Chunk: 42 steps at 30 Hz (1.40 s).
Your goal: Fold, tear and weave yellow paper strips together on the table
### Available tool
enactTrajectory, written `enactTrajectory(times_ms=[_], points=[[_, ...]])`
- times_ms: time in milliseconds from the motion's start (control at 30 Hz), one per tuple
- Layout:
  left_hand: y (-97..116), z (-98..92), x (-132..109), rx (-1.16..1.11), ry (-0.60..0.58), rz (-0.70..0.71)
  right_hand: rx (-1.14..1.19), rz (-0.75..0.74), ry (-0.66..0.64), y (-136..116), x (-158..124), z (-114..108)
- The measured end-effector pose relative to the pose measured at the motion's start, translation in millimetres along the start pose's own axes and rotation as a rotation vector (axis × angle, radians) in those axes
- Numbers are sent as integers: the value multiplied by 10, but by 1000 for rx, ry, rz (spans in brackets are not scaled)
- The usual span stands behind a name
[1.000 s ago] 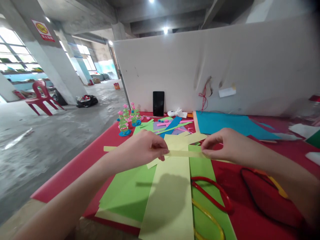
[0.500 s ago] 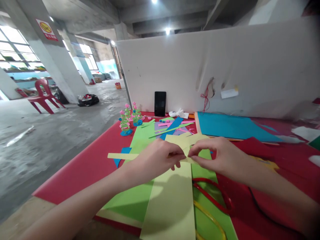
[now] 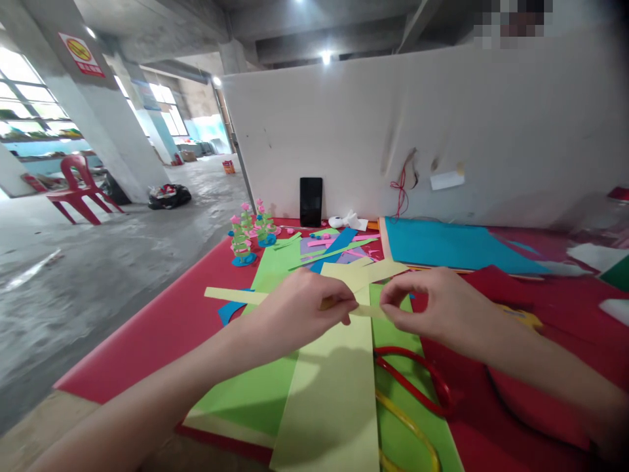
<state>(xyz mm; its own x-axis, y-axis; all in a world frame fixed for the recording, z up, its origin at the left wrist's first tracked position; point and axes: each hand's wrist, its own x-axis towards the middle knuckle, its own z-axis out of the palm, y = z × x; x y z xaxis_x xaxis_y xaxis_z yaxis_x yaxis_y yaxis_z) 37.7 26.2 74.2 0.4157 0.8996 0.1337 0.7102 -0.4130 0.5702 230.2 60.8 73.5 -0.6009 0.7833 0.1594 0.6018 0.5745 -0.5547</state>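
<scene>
A narrow pale yellow paper strip (image 3: pixel 234 296) runs through both hands, its long free end sticking out to the left. My left hand (image 3: pixel 304 305) pinches it between thumb and fingers. Just right of it, my right hand (image 3: pixel 417 301) pinches the other end, and a short length of strip shows between the two. Below the hands lies a wide pale yellow paper sheet (image 3: pixel 328 400) on green paper (image 3: pixel 240 400). Red scissor handles (image 3: pixel 413 373) and a yellow handle (image 3: pixel 410 423) rest on the green paper, right of the yellow sheet.
Small paper trees (image 3: pixel 242 239) with pink tops and blue bases stand at the back left. A black phone (image 3: pixel 311 202) leans against the white panel (image 3: pixel 344 131). Cut paper strips (image 3: pixel 339 249) lie behind my hands; a blue sheet (image 3: pixel 457 246) is at the back right.
My hands have drawn slightly apart, so more of the yellow strip shows between them. The strip's left end sits a little higher. The whole view has shifted slightly.
</scene>
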Motion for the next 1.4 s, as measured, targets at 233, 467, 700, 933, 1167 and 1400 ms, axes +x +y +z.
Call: enactTrajectory(times_ms=[233, 467, 700, 933, 1167, 1400], points=[[17, -59, -15, -3, -10, -15, -104, 6, 3, 44, 0, -37], [-36, -134, -6, 49, 47, -71, -282, 105, -20, 361, 93, -163], [-26, -180, -4, 43, 69, -115, -363, 182, 198, 514, 119, -275], [17, -48, 13, -34, 30, -60, 95, -129, 69, -76, 51, 16], [26, 2, 7, -25, 38, -43, 157, -78, 40, -125, 85, 44], [34, 51, -15, 28, 21, 31, 166, -12, -9, -129, 68, 71]])
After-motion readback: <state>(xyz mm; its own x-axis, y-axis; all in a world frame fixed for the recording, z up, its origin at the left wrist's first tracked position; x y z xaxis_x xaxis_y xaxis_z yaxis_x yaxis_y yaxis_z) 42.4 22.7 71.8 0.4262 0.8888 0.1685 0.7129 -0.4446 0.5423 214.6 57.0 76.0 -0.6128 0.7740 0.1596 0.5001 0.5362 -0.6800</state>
